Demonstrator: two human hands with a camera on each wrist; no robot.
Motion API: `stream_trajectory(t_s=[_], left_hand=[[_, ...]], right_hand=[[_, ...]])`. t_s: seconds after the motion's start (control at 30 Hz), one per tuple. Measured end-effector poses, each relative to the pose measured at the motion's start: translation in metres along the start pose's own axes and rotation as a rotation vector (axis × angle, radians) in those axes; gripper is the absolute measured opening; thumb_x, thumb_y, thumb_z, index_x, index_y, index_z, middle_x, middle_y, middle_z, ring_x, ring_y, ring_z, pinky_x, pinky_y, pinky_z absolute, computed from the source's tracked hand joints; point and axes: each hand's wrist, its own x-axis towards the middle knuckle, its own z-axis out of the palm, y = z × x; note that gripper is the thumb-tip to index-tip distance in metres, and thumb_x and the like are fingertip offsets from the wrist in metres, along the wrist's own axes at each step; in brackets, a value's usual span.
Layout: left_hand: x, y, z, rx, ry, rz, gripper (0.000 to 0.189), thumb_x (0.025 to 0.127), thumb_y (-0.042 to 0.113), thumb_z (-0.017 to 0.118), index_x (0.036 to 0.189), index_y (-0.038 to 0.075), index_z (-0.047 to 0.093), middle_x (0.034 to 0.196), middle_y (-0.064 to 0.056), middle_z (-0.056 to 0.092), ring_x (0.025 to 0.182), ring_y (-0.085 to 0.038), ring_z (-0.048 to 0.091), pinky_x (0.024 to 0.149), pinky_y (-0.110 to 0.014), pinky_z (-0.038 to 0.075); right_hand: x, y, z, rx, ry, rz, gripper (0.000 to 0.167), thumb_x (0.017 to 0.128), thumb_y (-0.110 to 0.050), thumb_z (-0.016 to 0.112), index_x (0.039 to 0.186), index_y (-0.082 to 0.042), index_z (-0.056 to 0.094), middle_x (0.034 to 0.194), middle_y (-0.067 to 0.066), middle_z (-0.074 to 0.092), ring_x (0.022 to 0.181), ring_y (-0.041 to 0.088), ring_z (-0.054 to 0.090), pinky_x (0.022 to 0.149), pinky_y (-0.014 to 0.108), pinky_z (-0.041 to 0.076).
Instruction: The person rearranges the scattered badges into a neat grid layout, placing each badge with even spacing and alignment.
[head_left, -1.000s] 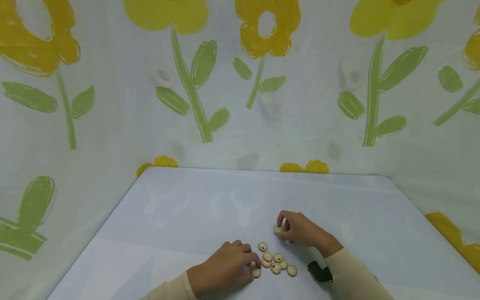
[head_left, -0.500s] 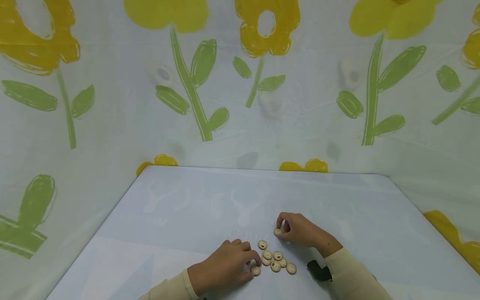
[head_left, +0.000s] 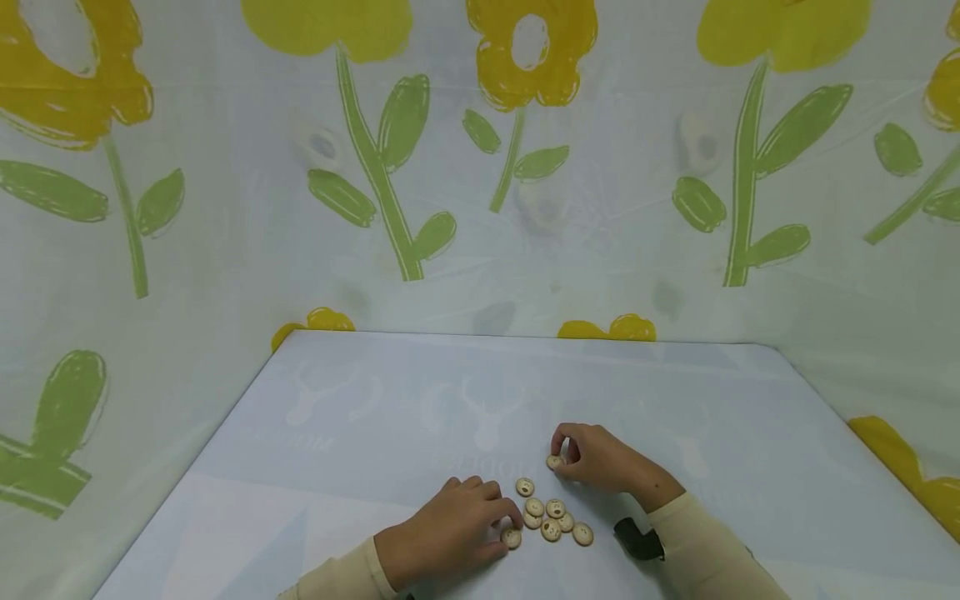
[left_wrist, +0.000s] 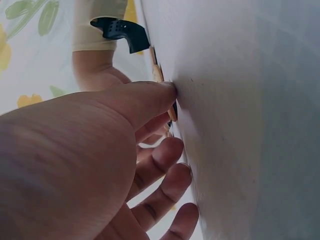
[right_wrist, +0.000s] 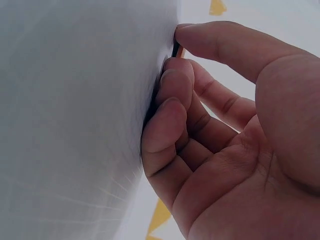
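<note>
Small round wooden discs with printed faces (head_left: 551, 530) lie in a loose cluster between the hands in the head view, a few overlapping. My left hand (head_left: 459, 527) rests at the cluster's left side, pinching one wooden disc (head_left: 511, 538) between thumb and forefinger. Beyond the cluster, my right hand (head_left: 600, 458) holds another wooden disc (head_left: 554, 462) the same way, low at the table. In the right wrist view, a thin orange-brown disc edge (right_wrist: 181, 51) shows between the thumb and a fingertip, with the other fingers curled against the tabletop. The left thumb mostly hides its disc in the left wrist view.
A pale table (head_left: 360, 400) with faint deer-head prints lies under everything. Behind it hangs a white cloth (head_left: 600, 217) with yellow flowers and green leaves. A black wrist-camera mount (head_left: 637, 540) juts from the right sleeve, beside the rightmost disc (head_left: 582, 534).
</note>
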Motion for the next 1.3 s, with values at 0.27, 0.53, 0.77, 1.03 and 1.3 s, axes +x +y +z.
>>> stream_trajectory(t_s=[0.27,0.53,0.77,1.03,1.3], left_hand=[[-0.0020,-0.0028,0.0024,-0.004,0.002,0.014,0.024,0.089,0.036,0.074,0.112,0.038,0.068,0.088,0.017,0.055,0.079,0.003,0.044,0.066,-0.020,0.031],[-0.0017,-0.0049,0.0049,-0.006,0.011,0.016,0.023,0.090,0.037,0.074,0.112,0.038,0.068,0.087,0.017,0.055,0.079,0.003,0.044,0.066,-0.019,0.031],[-0.0010,-0.0050,0.0051,-0.004,-0.005,0.009,0.024,0.089,0.038,0.074,0.113,0.039,0.068,0.087,0.016,0.055,0.079,0.002,0.043,0.066,-0.019,0.031],[-0.0008,-0.0049,0.0049,0.003,0.003,0.021,0.024,0.090,0.038,0.073,0.113,0.038,0.068,0.087,0.016,0.054,0.077,0.002,0.042,0.066,-0.019,0.031],[-0.0022,-0.0041,0.0020,0.014,0.011,0.033,0.025,0.089,0.037,0.074,0.113,0.037,0.068,0.086,0.016,0.053,0.077,0.002,0.041,0.067,-0.019,0.031]], right_hand=[[0.0016,-0.0013,0.0020,-0.009,0.009,0.032,0.018,0.086,-0.009,0.076,0.095,-0.015,0.061,0.072,0.000,0.054,0.065,0.013,0.051,0.054,0.025,0.040],[0.0016,-0.0016,0.0023,-0.004,0.005,0.033,0.020,0.086,-0.010,0.077,0.098,-0.015,0.061,0.071,0.000,0.055,0.064,0.013,0.052,0.053,0.026,0.040],[0.0000,0.0004,-0.0012,0.019,-0.016,0.004,0.021,0.086,-0.014,0.077,0.099,-0.015,0.060,0.074,0.000,0.057,0.063,0.013,0.054,0.054,0.026,0.043],[-0.0008,0.0019,-0.0063,0.058,-0.019,-0.063,0.016,0.091,-0.020,0.073,0.098,-0.016,0.059,0.076,-0.001,0.058,0.063,0.011,0.056,0.055,0.026,0.046],[-0.0025,-0.0072,-0.0066,0.079,-0.040,-0.137,0.012,0.091,-0.019,0.072,0.098,-0.016,0.063,0.075,-0.004,0.057,0.065,0.008,0.053,0.058,0.025,0.046]])
